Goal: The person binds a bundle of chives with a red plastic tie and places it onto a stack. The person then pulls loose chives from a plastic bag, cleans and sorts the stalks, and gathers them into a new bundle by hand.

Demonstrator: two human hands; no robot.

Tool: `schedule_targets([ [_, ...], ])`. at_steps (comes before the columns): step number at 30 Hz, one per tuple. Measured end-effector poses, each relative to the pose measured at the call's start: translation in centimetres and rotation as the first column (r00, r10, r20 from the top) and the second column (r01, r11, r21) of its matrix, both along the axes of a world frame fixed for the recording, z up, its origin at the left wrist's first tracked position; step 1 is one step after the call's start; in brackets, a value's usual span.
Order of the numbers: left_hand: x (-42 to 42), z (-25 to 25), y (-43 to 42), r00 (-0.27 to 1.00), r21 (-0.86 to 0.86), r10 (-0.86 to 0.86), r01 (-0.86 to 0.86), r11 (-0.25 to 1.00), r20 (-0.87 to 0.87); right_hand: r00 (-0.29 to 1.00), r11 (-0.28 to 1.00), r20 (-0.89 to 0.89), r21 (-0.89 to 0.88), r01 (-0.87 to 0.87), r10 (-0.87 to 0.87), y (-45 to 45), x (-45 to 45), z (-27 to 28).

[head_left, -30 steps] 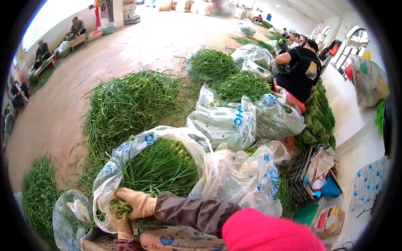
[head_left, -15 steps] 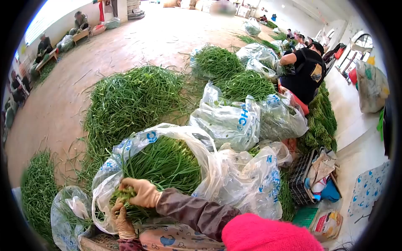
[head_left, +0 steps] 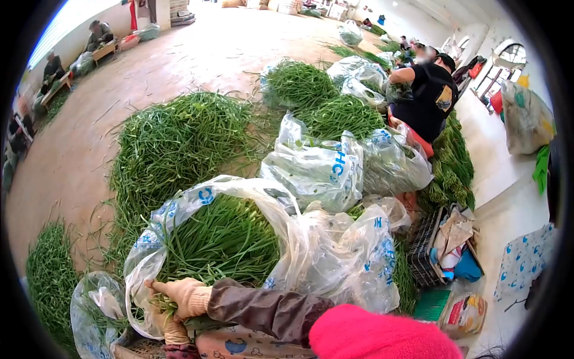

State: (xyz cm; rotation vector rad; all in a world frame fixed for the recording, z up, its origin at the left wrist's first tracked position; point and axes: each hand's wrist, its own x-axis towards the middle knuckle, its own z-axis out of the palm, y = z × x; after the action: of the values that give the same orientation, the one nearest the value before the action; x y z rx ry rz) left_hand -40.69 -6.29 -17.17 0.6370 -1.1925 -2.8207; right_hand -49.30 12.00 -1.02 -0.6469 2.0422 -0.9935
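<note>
My right hand (head_left: 185,296), in a cream glove, reaches in from the right over a bunch of long green chive-like stems (head_left: 162,304). Its fingers point left and look pressed together around the upper part of the bunch. Below it, my gloved left hand (head_left: 174,330) wraps the same bunch lower down; its fingertips are partly hidden. Both hands are at the near rim of a big clear plastic bag (head_left: 139,263) with blue print. Inside the bag lies a thick heap of green stems (head_left: 221,239).
Loose greens (head_left: 179,143) are piled on the floor ahead, with another pile (head_left: 51,281) at left. More bags (head_left: 314,170) stand ahead to the right, before a seated co-worker (head_left: 427,96). A black crate (head_left: 427,254) holds cloths at right. Several people sit along the left wall.
My right hand has moved slightly left and down, its fingers now stretching left past the bunch. My left hand has dropped lower and is more covered. The whole view has shifted slightly.
</note>
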Motion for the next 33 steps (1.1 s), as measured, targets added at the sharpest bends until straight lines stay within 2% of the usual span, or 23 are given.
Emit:
schedule_targets([
  [1,-0.5,1.5,0.7,0.991,0.105,0.105,-0.113,0.988,0.079,1.0,1.0,0.002,0.001,0.004,-0.004,-0.3,0.1,-0.4],
  [2,-0.8,2.3,1.1,0.966,0.2,0.2,-0.231,0.952,0.167,0.992,0.998,-0.123,-0.062,0.025,-0.032,-0.7,0.4,-1.3],
  [3,-0.5,1.8,0.8,0.985,0.128,0.155,-0.164,0.978,0.072,0.967,0.991,-0.245,-0.126,0.038,-0.068,-0.8,0.5,-1.9],
  [4,-0.3,1.4,0.6,0.985,0.131,0.154,-0.163,0.978,0.072,0.967,0.992,-0.246,-0.123,0.039,-0.068,-0.5,0.7,-2.5],
  [6,0.5,1.2,0.4,0.996,-0.293,-0.034,0.008,0.956,-0.085,0.923,0.869,-0.12,-0.4,0.291,-0.364,0.4,1.1,-3.8],
  [7,0.2,1.4,0.5,0.998,-0.39,0.059,-0.041,0.92,0.033,0.866,0.784,-0.147,-0.516,0.346,-0.479,0.5,0.9,-4.3],
  [10,0.9,2.2,1.1,0.996,-0.497,0.023,-0.065,0.866,-0.089,0.816,0.706,0.054,-0.469,0.53,-0.576,2.4,-0.3,-3.4],
  [12,1.2,1.7,0.9,0.995,-0.475,0.098,-0.086,0.876,0.002,0.816,0.66,0.121,-0.527,0.536,-0.565,2.8,-1.2,-5.2],
  [14,0.7,1.0,0.8,0.972,-0.639,0.222,-0.123,0.759,0.078,0.79,0.567,0.136,-0.625,0.537,-0.598,3.3,-1.1,-6.3],
  [15,0.4,0.0,0.6,0.955,-0.587,0.275,-0.163,0.793,0.107,0.799,0.521,0.167,-0.677,0.519,-0.578,3.7,-1.0,-5.9],
  [17,0.3,-1.8,-0.4,0.938,-0.649,0.296,-0.115,0.752,0.177,0.805,0.447,0.208,-0.741,0.5,-0.555,5.9,-0.9,-3.3],
  [18,0.3,-2.8,-0.9,0.916,-0.705,0.318,-0.057,0.707,0.245,0.83,0.487,0.201,-0.728,0.482,-0.52,8.0,-1.3,-1.0],
  [21,0.0,-4.2,-1.1,0.892,-0.638,0.325,-0.056,0.768,0.313,0.779,0.425,0.251,-0.723,0.545,-0.574,13.4,-2.4,3.9],
  [23,-0.4,-3.9,-1.8,0.855,-0.675,0.3,0.077,0.734,0.424,0.643,0.115,0.452,-0.757,0.643,-0.619,16.4,-3.1,7.0],
  [24,-0.6,-3.7,-2.2,0.856,-0.677,0.311,0.061,0.733,0.413,0.591,0.078,0.441,-0.755,0.651,-0.675,17.9,-3.7,9.5],
  [26,-1.2,-3.4,-3.2,0.833,-0.776,0.22,0.33,0.537,0.507,0.689,0.042,0.365,-0.867,0.497,-0.626,21.3,-6.1,12.2],
  [27,-1.2,-5.0,-4.4,0.833,-0.805,0.226,0.361,0.472,0.506,0.659,-0.094,0.42,-0.877,0.47,-0.624,21.6,-5.9,14.7],
  [28,-1.5,-1.9,-3.3,0.839,-0.813,0.233,0.347,0.467,0.492,0.66,-0.217,0.429,-0.899,0.381,-0.617,21.9,-6.6,16.0],
  [29,-1.3,1.4,-1.9,0.818,-0.815,0.232,0.409,0.411,0.527,0.66,-0.244,0.399,-0.916,0.318,-0.637,22.1,-7.1,17.1],
  [30,-0.9,-0.9,-3.4,0.856,-0.851,0.215,0.375,0.368,0.47,0.656,-0.269,0.371,-0.929,0.255,-0.658,22.3,-7.4,18.1],
  [31,-1.0,0.8,-2.8,0.89,-0.883,0.194,0.339,0.325,0.413,0.471,-0.169,0.33,-0.921,0.352,-0.818,21.6,-7.0,19.9],
  [32,0.1,2.9,-2.3,0.899,-0.887,0.139,0.366,0.283,0.415,0.413,0.04,0.194,-0.868,0.494,-0.89,20.9,-7.9,21.0],
  [33,1.6,5.4,-1.0,0.915,-0.923,0.129,0.386,-0.007,0.382,0.377,0.013,0.214,-0.856,0.517,-0.901,19.4,-9.0,20.3],
])
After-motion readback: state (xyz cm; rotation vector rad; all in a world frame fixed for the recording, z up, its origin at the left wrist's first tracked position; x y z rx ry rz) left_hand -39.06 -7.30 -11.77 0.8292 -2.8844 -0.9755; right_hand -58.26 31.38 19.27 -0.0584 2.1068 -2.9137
